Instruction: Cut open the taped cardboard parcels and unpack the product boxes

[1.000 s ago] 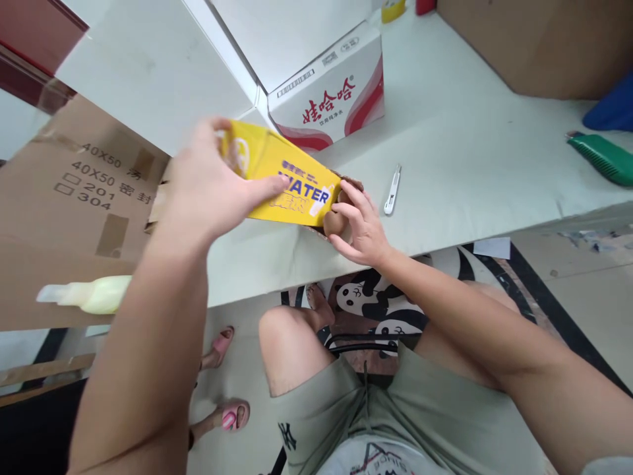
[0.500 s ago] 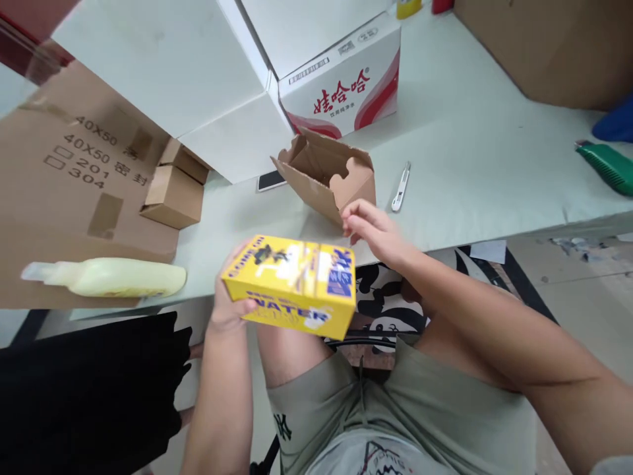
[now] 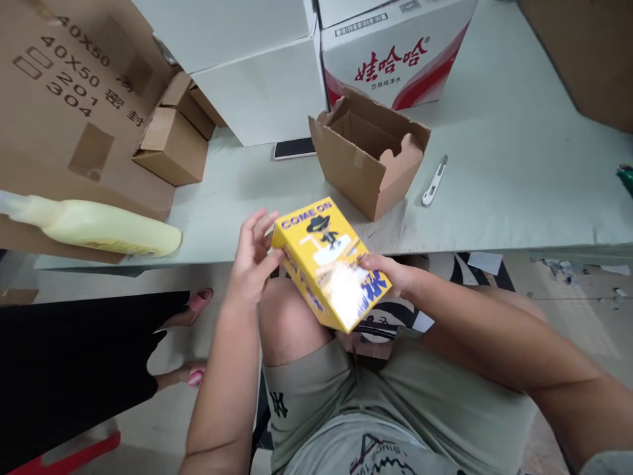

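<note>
A yellow printed box (image 3: pixel 324 254), lettered "COME ON" with a hat-wearing figure, is tilted above my lap. My right hand (image 3: pixel 390 272) grips its right edge, thumb on the top face and the other fingers hidden beneath. At the box's left corner, my left hand (image 3: pixel 254 257) has its thumb against the side and its curled fingertips at the end edge. Just beyond, an open brown cardboard carton (image 3: pixel 353 165) stands on the table with its flaps up. A white utility knife (image 3: pixel 435 181) lies to the right of the carton.
The pale green table (image 3: pixel 499 198) carries a white carton with red lettering (image 3: pixel 390 66), a dark-screened phone (image 3: pixel 294 148), small brown boxes (image 3: pixel 173 145) and a pale yellow bottle (image 3: pixel 109 227). Large cardboard stands at left. A person in black clothing (image 3: pixel 74 363) is close on my left.
The yellow box has turned, its printed top now facing me more. My right hand has moved from the open carton onto the box. My left hand has shifted to the box's corner.
</note>
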A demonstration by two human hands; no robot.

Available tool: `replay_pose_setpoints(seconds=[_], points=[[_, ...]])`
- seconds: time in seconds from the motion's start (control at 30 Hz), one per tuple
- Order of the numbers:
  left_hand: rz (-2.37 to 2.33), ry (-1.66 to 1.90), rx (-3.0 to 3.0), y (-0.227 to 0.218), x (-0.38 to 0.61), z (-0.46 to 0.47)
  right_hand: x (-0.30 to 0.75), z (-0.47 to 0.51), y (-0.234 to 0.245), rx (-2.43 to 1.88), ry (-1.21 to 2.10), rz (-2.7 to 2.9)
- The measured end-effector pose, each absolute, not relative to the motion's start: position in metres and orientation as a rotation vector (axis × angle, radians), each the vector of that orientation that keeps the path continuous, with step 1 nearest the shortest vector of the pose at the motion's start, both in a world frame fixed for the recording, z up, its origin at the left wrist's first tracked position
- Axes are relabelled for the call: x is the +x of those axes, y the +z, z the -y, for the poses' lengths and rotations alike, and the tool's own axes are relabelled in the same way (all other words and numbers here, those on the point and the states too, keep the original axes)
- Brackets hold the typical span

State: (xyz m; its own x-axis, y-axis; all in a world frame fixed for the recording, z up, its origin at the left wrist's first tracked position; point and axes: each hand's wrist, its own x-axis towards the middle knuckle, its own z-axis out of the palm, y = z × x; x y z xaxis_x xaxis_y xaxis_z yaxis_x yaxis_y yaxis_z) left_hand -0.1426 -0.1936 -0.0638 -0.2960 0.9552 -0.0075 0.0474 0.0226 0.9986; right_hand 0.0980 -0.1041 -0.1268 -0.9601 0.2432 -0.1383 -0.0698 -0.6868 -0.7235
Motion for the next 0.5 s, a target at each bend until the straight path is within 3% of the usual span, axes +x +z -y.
replay_pose_setpoints(seconds=[0.13, 0.3, 0.4, 0.5], points=[[-1.338, 1.353, 0.713, -0.093, -0.12, 0.199, 0.077, 0.103, -0.132, -0.496, 2.337, 1.154], [-1.107, 1.248, 0.726, -0.114, -0.096, 0.202, 0.069, 0.096, -0.146, -0.569, 1.942, 1.533], [-1.11, 1.378, 0.85, -0.107, -0.096, 0.19, 0.074, 0.094, -0.134, -0.582, 1.676, 1.804], [-1.065, 1.498, 1.018, -0.075, -0.1, 0.165, 0.076, 0.091, -0.093, -0.584, 1.465, 1.854]])
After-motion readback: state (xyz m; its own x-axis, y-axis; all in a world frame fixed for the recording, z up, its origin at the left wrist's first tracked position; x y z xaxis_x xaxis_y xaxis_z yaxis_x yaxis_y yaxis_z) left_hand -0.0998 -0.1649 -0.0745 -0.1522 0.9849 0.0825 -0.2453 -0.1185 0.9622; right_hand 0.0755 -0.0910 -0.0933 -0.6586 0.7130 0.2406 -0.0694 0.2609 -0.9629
